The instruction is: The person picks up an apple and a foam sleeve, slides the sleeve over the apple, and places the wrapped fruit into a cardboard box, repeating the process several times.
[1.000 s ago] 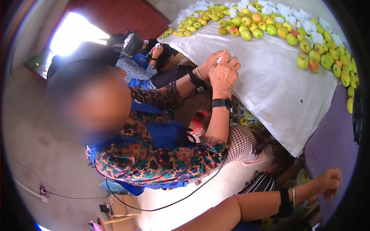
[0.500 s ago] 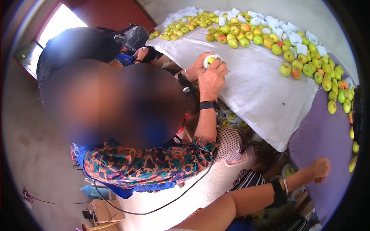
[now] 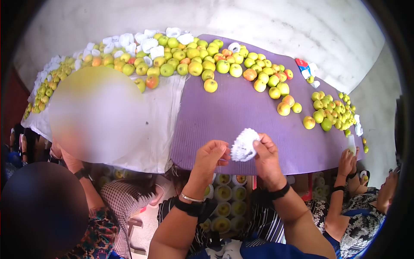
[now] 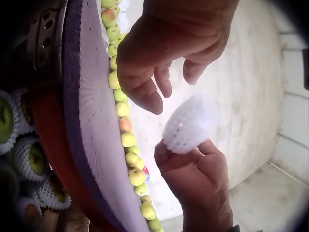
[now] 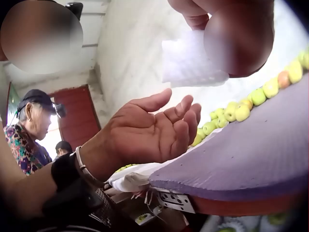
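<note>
Over the purple mat (image 3: pixel 215 112), my right hand (image 3: pixel 268 162) pinches a white foam fruit net (image 3: pixel 245 145) between thumb and fingers. No apple shows inside the net. Just left of it is my left hand (image 3: pixel 209 159), holding nothing, its fingers loosely bent towards the net. From the left wrist, the foam net (image 4: pixel 190 125) stands upright in the right hand (image 4: pixel 195 176), with a gap to the left hand's (image 4: pixel 169 53) fingertips. The right wrist view has the left hand (image 5: pixel 149 130) palm up, below the net (image 5: pixel 190 60).
Loose green-yellow apples (image 3: pixel 195 68) line the mat's back, with white foam nets (image 3: pixel 126 39) among them at left. Net-wrapped apples (image 3: pixel 223 192) sit below the table edge. One person's sleeve (image 3: pixel 99 233) is close at left; another person (image 3: pixel 358 216) works at right.
The head view has swung from the neighbour at left round to the mat in front. My right hand and the foam net have come into view; my left hand stays empty.
</note>
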Tool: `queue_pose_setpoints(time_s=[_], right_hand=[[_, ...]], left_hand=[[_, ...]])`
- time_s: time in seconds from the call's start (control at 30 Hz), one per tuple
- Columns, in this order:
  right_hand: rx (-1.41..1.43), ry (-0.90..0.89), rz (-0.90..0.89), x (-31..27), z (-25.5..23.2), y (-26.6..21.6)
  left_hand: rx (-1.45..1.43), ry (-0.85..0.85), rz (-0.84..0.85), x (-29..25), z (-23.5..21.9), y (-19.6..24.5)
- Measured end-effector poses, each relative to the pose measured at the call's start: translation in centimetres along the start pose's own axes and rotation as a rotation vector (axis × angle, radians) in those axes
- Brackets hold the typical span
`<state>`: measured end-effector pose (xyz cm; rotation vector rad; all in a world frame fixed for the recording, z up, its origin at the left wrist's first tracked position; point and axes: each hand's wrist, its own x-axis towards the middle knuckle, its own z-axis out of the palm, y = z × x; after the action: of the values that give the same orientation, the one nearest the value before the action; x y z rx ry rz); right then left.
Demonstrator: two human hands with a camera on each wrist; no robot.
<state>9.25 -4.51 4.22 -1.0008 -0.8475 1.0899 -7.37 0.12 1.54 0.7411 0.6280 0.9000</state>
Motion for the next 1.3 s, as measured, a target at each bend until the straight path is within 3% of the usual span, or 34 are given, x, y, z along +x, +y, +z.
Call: queue_pose_setpoints(time_s=[0.33, 0.4, 0.5, 0.63, 0.7, 0.87, 0.97, 1.07, 1.13, 1.17, 1.23, 1.27, 1.3], right_hand=[[0.083, -0.025, 0.047, 1.5, -0.5, 4.5], [0.271, -0.08, 0.103, 1.7, -0.5, 4.8], [0.312, -0.078, 0.223, 1.5, -0.5, 5.5], [0.278, -0.145, 0.271, 1.1, -0.3, 5.4], [0.21, -0.202, 0.256, 1.1, -0.1, 4.9], [0.139, -0.318, 0.261, 1.3, -0.4, 4.7], [0.132, -0.301, 0.209, 1.4, -0.6, 4.8], [-0.078, -0.21, 0.149, 1.3, -1.0, 4.6], [-0.485, -0.175, -0.106, 1.5, -1.6, 5.1], [-0.485, -0.174, -0.105, 1.4, -1.7, 4.9], [-0.729, -0.153, -0.347, 1.5, -1.8, 4.3], [-0.729, -0.154, -0.348, 1.7, -2.1, 4.3], [-0.805, -0.173, -0.467, 1.9, -2.5, 4.5]], left_hand=[[0.267, -0.043, 0.041, 0.5, 0.3, 0.2], [0.247, 0.001, 0.022, 0.6, 0.3, -0.1], [0.21, 0.049, -0.022, 1.1, -0.1, -0.7], [0.316, 0.064, 0.041, 1.5, 0.2, -1.5], [0.142, 0.093, 0.013, 1.6, 0.1, -1.7], [0.129, 0.119, -0.015, 2.0, -0.7, -2.0], [0.121, 0.148, -0.011, 2.1, -0.6, -2.1], [0.047, 0.143, 0.007, 2.2, -0.8, -2.4], [0.011, 0.138, 0.012, 2.2, -0.7, -2.4], [-0.002, 0.139, 0.01, 2.1, -0.5, -2.3], [-0.015, 0.14, 0.01, 2.2, -0.4, -2.2], [-0.053, 0.118, 0.009, 2.2, -0.5, -2.2], [-0.091, 0.097, 0.008, 2.2, -0.5, -2.2]])
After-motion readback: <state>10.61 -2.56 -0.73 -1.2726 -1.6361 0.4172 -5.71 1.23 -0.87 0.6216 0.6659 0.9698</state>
